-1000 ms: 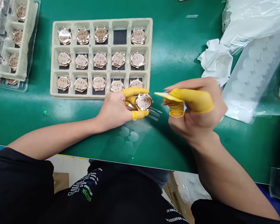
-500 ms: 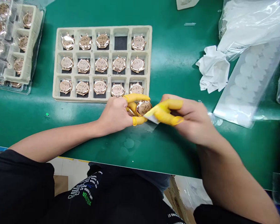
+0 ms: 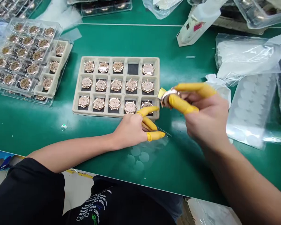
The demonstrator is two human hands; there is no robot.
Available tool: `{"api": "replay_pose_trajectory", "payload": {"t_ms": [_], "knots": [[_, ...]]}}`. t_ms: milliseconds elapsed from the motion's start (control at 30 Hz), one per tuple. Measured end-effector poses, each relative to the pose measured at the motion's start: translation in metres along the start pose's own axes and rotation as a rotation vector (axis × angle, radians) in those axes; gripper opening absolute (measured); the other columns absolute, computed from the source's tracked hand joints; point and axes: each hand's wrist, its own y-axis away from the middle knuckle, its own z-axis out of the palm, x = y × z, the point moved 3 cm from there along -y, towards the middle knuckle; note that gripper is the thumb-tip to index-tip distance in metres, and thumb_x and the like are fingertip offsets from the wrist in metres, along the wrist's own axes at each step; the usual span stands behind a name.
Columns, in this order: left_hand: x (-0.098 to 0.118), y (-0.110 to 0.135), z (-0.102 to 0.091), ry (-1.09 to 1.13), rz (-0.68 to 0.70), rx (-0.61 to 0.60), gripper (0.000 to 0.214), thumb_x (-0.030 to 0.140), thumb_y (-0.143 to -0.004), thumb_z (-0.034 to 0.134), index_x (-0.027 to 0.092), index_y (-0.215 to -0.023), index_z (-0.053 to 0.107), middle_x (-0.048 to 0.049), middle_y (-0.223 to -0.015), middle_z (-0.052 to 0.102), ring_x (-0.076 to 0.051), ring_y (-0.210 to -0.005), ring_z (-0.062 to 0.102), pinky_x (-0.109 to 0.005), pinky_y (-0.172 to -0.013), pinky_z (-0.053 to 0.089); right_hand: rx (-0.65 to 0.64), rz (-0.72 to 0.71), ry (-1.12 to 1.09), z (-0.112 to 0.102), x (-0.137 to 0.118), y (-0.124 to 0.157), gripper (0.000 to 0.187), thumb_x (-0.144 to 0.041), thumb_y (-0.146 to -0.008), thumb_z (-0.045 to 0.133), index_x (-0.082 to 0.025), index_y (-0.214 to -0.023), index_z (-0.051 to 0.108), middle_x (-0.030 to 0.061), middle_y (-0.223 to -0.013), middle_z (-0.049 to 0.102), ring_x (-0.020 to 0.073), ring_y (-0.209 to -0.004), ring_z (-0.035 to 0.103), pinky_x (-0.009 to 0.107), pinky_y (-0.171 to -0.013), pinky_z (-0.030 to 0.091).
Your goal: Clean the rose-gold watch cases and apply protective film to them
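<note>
My right hand (image 3: 201, 109), with yellow finger cots, pinches a rose-gold watch case (image 3: 166, 98) on edge between thumb and finger, just right of the tray. A small yellow piece (image 3: 162, 93) shows at the case's far side; how it is held I cannot tell. My left hand (image 3: 138, 129), also in yellow cots, is at the tray's near right corner, thumb and forefinger apart. Thin tweezers (image 3: 164, 131) stick out from among its fingers. The beige compartment tray (image 3: 117, 116) holds watch cases with backs up; one back-row compartment shows only its black pad.
Stacked clear trays of watch cases (image 3: 25, 56) stand at the left. To the right lie a bag of white cloths (image 3: 245, 56), a crumpled white cloth (image 3: 217, 82) and a sheet of round films (image 3: 250, 109). A white bottle (image 3: 196, 25) is behind. Loose round films (image 3: 137, 157) lie near the front.
The watch case has passed from my left hand to my right, which has lifted it and turned it on edge. My left fingers have come apart. The view has tilted up.
</note>
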Motion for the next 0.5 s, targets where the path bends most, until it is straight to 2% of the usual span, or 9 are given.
{"api": "replay_pose_trajectory", "payload": {"t_ms": [100, 167, 233, 300, 367, 433, 500], "knots": [[0.000, 0.001, 0.002, 0.001, 0.002, -0.014, 0.071, 0.034, -0.079, 0.090, 0.018, -0.143, 0.063, -0.0026, -0.095, 0.084, -0.016, -0.084, 0.081, -0.029, -0.086, 0.068, -0.006, -0.099, 0.144, 0.027, -0.004, -0.065, 0.029, -0.046, -0.089, 0.081, -0.025, -0.106, 0.072, 0.0010, -0.080, 0.068, 0.0172, -0.076, 0.059, 0.038, -0.078, 0.049], [-0.001, 0.001, 0.002, 0.006, 0.014, -0.016, 0.063, 0.034, -0.081, 0.088, 0.018, -0.138, 0.065, -0.0030, -0.095, 0.084, -0.017, -0.087, 0.082, -0.031, -0.090, 0.067, -0.086, -0.108, 0.247, 0.052, -0.001, -0.103, 0.025, -0.042, -0.093, 0.078, -0.023, -0.110, 0.073, 0.0029, -0.084, 0.072, 0.0170, -0.080, 0.060, 0.038, -0.080, 0.049], [-0.002, 0.001, 0.003, -0.002, 0.019, -0.021, 0.059, 0.035, -0.082, 0.087, 0.018, -0.136, 0.067, -0.0031, -0.095, 0.084, -0.018, -0.087, 0.082, -0.032, -0.091, 0.067, -0.231, -0.149, 0.427, 0.075, 0.003, -0.130, 0.018, -0.037, -0.094, 0.078, -0.021, -0.103, 0.074, 0.0054, -0.088, 0.073, 0.0200, -0.085, 0.061, 0.040, -0.082, 0.050], [-0.001, 0.001, 0.002, -0.029, 0.023, -0.039, 0.057, 0.035, -0.084, 0.085, 0.018, -0.136, 0.067, -0.0033, -0.094, 0.084, -0.018, -0.084, 0.081, -0.033, -0.088, 0.067, -0.313, -0.288, 0.628, 0.090, 0.004, -0.145, 0.014, -0.033, -0.090, 0.080, -0.021, -0.095, 0.075, 0.0099, -0.101, 0.072, 0.0264, -0.099, 0.061, 0.045, -0.085, 0.052], [0.001, 0.001, 0.002, -0.066, 0.028, -0.056, 0.056, 0.036, -0.086, 0.082, 0.018, -0.137, 0.067, -0.0032, -0.093, 0.085, -0.018, -0.082, 0.081, -0.032, -0.086, 0.067, -0.296, -0.410, 0.741, 0.099, 0.000, -0.152, 0.012, -0.031, -0.090, 0.078, -0.022, -0.095, 0.075, 0.0131, -0.116, 0.067, 0.0302, -0.109, 0.059, 0.048, -0.087, 0.054], [0.003, 0.001, 0.001, -0.095, 0.029, -0.076, 0.056, 0.037, -0.088, 0.080, 0.018, -0.139, 0.067, -0.0030, -0.093, 0.085, -0.018, -0.081, 0.080, -0.031, -0.084, 0.066, -0.277, -0.386, 0.767, 0.109, -0.001, -0.155, 0.012, -0.031, -0.090, 0.076, -0.021, -0.097, 0.074, 0.0138, -0.119, 0.063, 0.0301, -0.108, 0.059, 0.048, -0.085, 0.055], [0.004, 0.001, 0.000, -0.116, 0.026, -0.092, 0.056, 0.039, -0.089, 0.079, 0.019, -0.139, 0.066, -0.0029, -0.094, 0.085, -0.018, -0.082, 0.080, -0.030, -0.084, 0.065, -0.308, -0.278, 0.787, 0.123, 0.002, -0.156, 0.015, -0.027, -0.084, 0.082, -0.020, -0.086, 0.069, 0.0134, -0.110, 0.061, 0.0302, -0.101, 0.062, 0.051, -0.085, 0.055]]}}
